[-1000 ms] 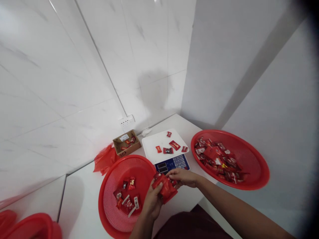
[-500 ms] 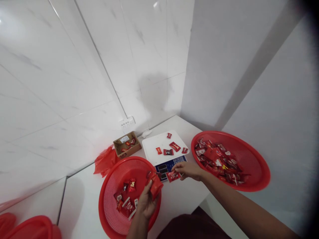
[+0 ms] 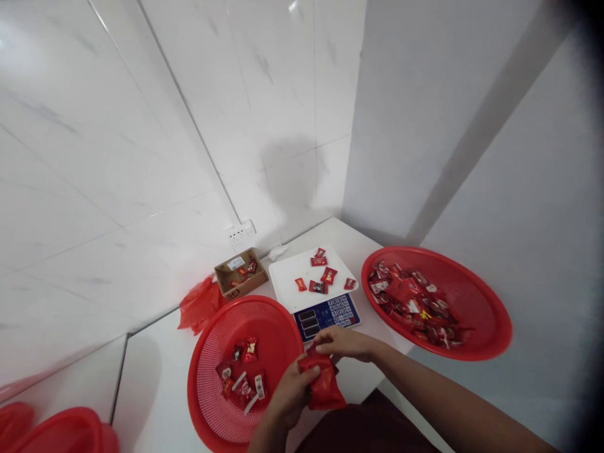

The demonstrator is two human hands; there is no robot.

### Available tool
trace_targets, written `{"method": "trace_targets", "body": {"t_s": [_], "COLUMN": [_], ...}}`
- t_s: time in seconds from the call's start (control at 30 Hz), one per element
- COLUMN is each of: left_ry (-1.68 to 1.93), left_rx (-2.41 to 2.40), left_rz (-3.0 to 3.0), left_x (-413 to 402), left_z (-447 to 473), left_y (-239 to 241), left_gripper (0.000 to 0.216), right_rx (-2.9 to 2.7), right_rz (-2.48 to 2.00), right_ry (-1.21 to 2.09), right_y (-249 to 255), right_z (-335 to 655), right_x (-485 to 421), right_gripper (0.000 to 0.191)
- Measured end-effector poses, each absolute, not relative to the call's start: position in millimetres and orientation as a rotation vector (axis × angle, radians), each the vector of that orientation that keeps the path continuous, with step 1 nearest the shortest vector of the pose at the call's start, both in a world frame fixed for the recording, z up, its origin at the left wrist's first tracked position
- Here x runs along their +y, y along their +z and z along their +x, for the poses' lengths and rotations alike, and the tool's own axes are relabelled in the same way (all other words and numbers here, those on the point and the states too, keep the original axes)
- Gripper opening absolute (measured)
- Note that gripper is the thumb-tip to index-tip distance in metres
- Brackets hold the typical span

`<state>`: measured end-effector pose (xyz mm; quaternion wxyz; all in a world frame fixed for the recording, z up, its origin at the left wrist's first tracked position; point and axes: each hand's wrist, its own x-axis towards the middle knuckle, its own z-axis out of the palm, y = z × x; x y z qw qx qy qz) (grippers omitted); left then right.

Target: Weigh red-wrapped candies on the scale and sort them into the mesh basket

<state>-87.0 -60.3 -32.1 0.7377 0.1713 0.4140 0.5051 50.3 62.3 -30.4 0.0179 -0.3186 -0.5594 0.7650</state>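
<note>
My left hand (image 3: pixel 293 391) is closed around a shiny red pouch (image 3: pixel 325 385), held just in front of my body, right of the near red basket. The fingers of my right hand (image 3: pixel 343 343) are bent and pinched at the pouch's upper edge, where a darker red bit shows; their tips are partly hidden. Beyond the hands stands a digital scale with a blue keypad (image 3: pixel 340 308). On its white pan (image 3: pixel 287 277) lie several small wrapped snacks, among them a dark red packet (image 3: pixel 318 287) and a red one (image 3: pixel 329 275).
The near red basket (image 3: pixel 192 384) holds a few wrapped snacks; the larger basket (image 3: pixel 503 333) at right holds a heap of them. A small cardboard box (image 3: pixel 231 292) with snacks and a red plastic bag (image 3: pixel 201 305) are behind. Another red basket (image 3: pixel 97 434) shows at lower left.
The pouch and my left hand have moved right and nearer my body. The packet in my right hand is no longer visible there, and one more packet lies on the pan.
</note>
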Motion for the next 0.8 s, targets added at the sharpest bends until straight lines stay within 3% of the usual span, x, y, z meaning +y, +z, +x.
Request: {"method": "trace_targets", "body": {"t_s": [0.23,0.37,0.57,0.7,0.8], "left_ry": [1.188,1.228,1.161,1.047,1.009], "left_rx": [1.105,1.12,1.144,1.177,1.236], "left_rz": [0.187,0.12,0.242,0.493,0.575], "left_x": [-58,-60,-69,-70,-69], "left_z": [-88,-93,-93,-89,-86], "left_y": [-35,-34,-41,-40,-40], "left_gripper": [0.025,0.02,0.031,0.042,0.046], "right_rx": [-1.1,-0.806,-1.453,-1.758,-1.88], "right_rz": [-1.116,-1.205,-1.172,-0.915,-1.036], "right_ry": [2.191,2.062,2.341,2.236,2.036], "right_y": [-38,-37,-44,-47,-50], "right_z": [46,50,56,54,54], "right_x": [94,109,56,25,19], "right_gripper": [0.018,0.027,0.052,0.041,0.023]}}
